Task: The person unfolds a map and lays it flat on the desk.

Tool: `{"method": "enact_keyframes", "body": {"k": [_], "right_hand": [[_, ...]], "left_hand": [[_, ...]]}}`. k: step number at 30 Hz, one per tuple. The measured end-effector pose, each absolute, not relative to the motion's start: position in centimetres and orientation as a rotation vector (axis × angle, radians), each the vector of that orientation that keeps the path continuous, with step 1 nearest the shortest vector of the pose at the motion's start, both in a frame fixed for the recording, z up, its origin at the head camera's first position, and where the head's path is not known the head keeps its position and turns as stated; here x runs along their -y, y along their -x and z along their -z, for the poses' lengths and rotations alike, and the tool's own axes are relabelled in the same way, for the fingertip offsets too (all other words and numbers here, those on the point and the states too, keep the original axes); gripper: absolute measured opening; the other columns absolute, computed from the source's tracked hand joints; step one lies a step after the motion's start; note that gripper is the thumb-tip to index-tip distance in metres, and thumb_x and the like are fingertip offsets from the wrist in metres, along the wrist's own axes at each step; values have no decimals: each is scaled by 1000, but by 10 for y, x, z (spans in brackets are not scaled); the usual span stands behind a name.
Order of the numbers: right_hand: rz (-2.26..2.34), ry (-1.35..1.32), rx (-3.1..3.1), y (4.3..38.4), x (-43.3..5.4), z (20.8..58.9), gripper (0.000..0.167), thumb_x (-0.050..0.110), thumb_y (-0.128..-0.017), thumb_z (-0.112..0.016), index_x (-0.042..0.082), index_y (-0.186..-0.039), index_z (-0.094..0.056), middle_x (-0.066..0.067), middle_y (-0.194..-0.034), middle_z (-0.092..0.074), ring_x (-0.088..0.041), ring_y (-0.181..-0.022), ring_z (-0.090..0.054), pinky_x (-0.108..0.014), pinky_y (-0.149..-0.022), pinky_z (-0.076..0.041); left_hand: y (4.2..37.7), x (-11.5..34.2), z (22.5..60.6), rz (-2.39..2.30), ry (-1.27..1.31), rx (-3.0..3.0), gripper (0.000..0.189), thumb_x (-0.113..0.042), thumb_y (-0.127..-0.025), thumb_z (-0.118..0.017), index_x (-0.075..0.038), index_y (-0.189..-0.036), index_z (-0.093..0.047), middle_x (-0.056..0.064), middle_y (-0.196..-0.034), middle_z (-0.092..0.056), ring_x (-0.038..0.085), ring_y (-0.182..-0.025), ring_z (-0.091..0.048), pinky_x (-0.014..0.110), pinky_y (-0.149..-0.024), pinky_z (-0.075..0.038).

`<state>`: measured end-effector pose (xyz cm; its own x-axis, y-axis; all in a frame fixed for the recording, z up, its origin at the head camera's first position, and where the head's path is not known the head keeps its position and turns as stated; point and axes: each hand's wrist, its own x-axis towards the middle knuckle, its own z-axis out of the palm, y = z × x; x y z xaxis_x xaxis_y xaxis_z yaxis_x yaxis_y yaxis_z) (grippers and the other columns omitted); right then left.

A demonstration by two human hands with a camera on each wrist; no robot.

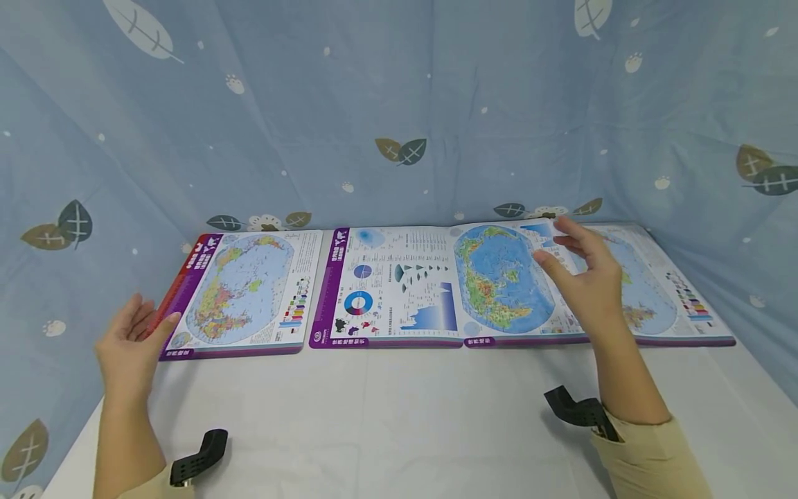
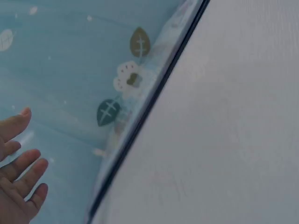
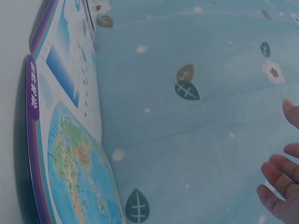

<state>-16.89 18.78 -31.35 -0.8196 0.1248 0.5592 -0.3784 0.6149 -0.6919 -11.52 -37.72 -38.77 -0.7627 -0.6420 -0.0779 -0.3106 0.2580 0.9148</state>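
In the head view my left hand (image 1: 129, 346) is by the left edge of a map booklet (image 1: 249, 284). Its fingers are loosely bent and apart from the thumb; nothing is held. Whether it touches the booklet's red edge (image 1: 181, 277) cannot be told. My right hand (image 1: 589, 284) hovers over an open map booklet (image 1: 399, 284), its thumb and fingers spread with nothing between them. The relief map page (image 1: 505, 284) lies left of that hand. Partly behind the hand is another map page (image 1: 642, 284). The wrist views show both hands with separated fingers.
A white table surface (image 1: 374, 416) lies in front of the booklets. Blue cloth (image 1: 349, 90) with leaf prints rises behind and at both sides. Each wrist bears a black mount, one on the left (image 1: 199, 457) and one on the right (image 1: 576, 409).
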Motion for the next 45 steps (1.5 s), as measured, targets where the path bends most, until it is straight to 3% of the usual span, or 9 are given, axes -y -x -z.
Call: {"method": "enact_keyframes", "body": {"k": [7,12,22,30,35,45], "right_hand": [[-1142,-241,2270,166,-185,313,56,15,-84,-73,12,-136,-52,-7,-133,-55,8,-110,-48,-11,-101,-35],[-1137,-207,2305,165,-185,315,57,21,-85,-72,20,-137,-50,-3,-134,-55,6,-112,-50,-12,-102,-34],[-1231,-333,2260,172,-168,320,55,12,-85,-72,15,-136,-52,-8,-131,-56,5,-109,-51,-12,-98,-38],[-1230,-434,2354,178,-146,333,55,16,-84,-73,8,-134,-52,-10,-131,-56,-25,-112,-56,-45,-102,-42],[-1258,-546,2333,183,-123,341,57,8,-79,-76,2,-131,-53,-14,-129,-56,-28,-110,-58,-43,-99,-46],[-1221,-670,2372,188,-78,352,58,18,-81,-76,5,-133,-53,-13,-128,-57,-27,-108,-57,-42,-92,-51]], "left_hand": [[114,398,414,1493,-885,2267,72,-38,-90,-61,-34,-150,-21,-9,-153,-30,9,-139,-31,19,-111,-26],[112,404,425,1443,-944,2390,77,-41,-92,-56,-31,-151,-8,0,-156,-23,19,-144,-21,35,-115,-23],[112,415,436,1249,-827,2621,86,-47,-92,-55,-19,-152,0,17,-156,-12,40,-143,-5,61,-113,-10],[113,410,440,1269,-846,2598,83,-45,-92,-55,-23,-152,-4,15,-157,-14,39,-144,-6,60,-114,-11],[111,414,441,1250,-850,2629,83,-49,-91,-54,-22,-152,-4,17,-157,-10,43,-142,-7,63,-112,-13],[110,416,441,1143,-807,2698,83,-45,-95,-50,-9,-152,-2,22,-155,-7,46,-141,-8,61,-113,-12]]}}
